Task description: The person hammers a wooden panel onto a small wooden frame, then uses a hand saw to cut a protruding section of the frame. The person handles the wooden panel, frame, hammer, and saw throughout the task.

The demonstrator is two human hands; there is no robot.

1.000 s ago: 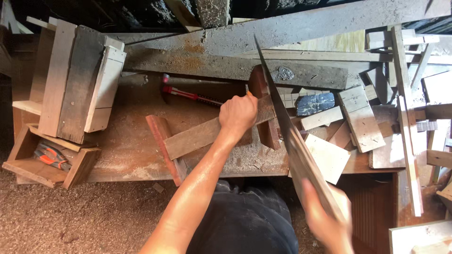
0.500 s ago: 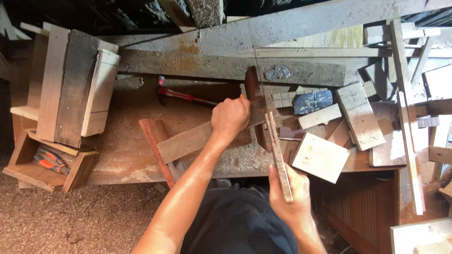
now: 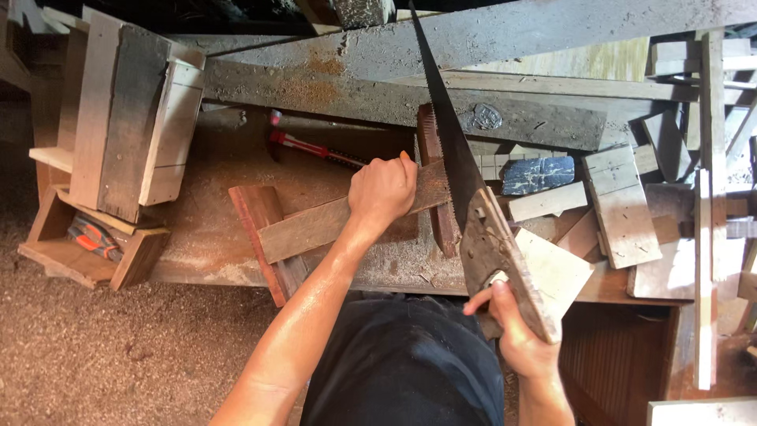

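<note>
Nearest me, my right hand [image 3: 516, 335] is wrapped around the worn wooden handle of the saw [image 3: 461, 185], fingers curled shut on it. The blade is a long, thin, rusty taper of steel, its toothed edge facing left, running away from me to a point at the far beams. It crosses the plank [image 3: 323, 225] just right of my left hand [image 3: 384, 189].

That left hand is clenched down on the plank, thumb up, pinning it flat. The plank is rough, grey-brown and straight-grained; it lies slanted across the bench [image 3: 205, 237], its left end resting on a reddish board [image 3: 264, 241], its right end meeting another reddish strip [image 3: 438, 189] under the blade.

The bench top is dusty with pale sawdust. To the right sits a jumble of offcuts: a pale square block [image 3: 556, 268] just beside the saw handle, a dark blue-black chunk [image 3: 540, 173] farther off. Beyond my left hand lies a red-handled tool [image 3: 303, 146]. At far left stands a stack of weathered boards [image 3: 122, 118], with a small open wooden box [image 3: 79, 244] below it. Long grey beams [image 3: 378, 99], rust-stained, span the far side.
</note>
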